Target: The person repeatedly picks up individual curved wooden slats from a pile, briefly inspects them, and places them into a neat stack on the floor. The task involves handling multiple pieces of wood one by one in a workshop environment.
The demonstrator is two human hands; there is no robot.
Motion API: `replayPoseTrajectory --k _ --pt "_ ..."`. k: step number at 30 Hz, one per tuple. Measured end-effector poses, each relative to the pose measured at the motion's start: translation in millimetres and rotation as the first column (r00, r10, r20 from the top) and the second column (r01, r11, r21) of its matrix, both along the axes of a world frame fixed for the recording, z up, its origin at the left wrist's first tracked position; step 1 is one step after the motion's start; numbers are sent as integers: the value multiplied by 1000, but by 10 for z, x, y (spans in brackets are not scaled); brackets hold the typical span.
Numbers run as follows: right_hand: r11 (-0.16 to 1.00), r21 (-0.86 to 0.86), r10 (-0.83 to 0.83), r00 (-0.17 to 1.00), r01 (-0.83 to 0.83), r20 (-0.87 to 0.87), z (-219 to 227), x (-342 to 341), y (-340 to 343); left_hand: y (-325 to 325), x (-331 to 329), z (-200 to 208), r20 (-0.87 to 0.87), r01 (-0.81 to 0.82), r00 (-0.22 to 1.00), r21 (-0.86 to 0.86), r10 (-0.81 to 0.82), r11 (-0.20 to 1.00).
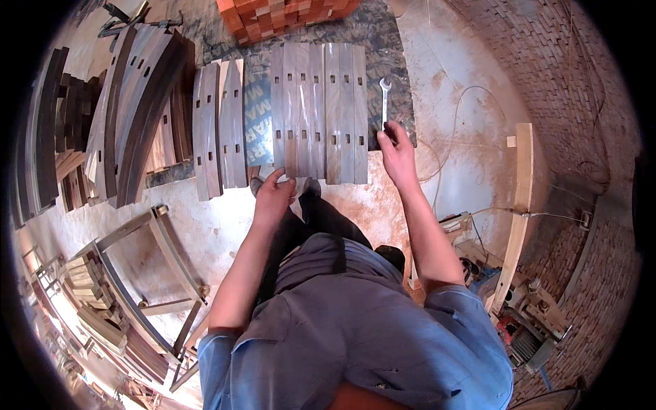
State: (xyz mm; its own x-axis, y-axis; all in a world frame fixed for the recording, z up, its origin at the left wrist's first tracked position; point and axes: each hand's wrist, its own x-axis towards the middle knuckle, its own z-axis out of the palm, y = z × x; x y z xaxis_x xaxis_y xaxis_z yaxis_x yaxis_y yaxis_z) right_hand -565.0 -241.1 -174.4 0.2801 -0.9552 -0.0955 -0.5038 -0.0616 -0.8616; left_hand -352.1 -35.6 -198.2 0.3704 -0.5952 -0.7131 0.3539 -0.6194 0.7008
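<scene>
My right hand (pixel 398 156) grips the lower end of a silver open-end wrench (pixel 385 102) between thumb and fingers. The wrench's jaw points away from me, just right of the slats. My left hand (pixel 275 198) has its fingers apart and holds nothing, close to the near ends of the wooden slats. These slats (pixel 333 109) lie side by side on a dark sheet, each with small rectangular slots in two rows. A smaller set of slotted slats (pixel 232 130) lies to the left, beyond a gap where a blue printed patch (pixel 256 109) shows.
Curved wooden pieces (pixel 137 116) are stacked at the left. Orange-red blocks (pixel 287 17) stand at the far edge. A wooden frame (pixel 164 253) is on the floor at lower left. At right are a long upright board (pixel 523 164), a thin cable (pixel 456 109) and machinery (pixel 526 335).
</scene>
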Motion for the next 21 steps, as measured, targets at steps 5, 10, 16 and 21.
replayPoseTrajectory --k 5,10,16,21 --pt "980 193 -69 995 52 78 -163 -244 288 -61 -114 -168 -247 -341 916 -64 316 938" --pt "962 259 -99 994 84 45 -187 -400 284 -167 -147 -128 -244 -418 882 -17 402 908" --pt "976 201 -108 990 88 89 -25 -310 285 -121 -168 -9 -126 -333 937 -44 325 942" --pt "970 236 -9 951 -67 309 243 60 446 75 -230 481 756 -15 652 -67 61 998"
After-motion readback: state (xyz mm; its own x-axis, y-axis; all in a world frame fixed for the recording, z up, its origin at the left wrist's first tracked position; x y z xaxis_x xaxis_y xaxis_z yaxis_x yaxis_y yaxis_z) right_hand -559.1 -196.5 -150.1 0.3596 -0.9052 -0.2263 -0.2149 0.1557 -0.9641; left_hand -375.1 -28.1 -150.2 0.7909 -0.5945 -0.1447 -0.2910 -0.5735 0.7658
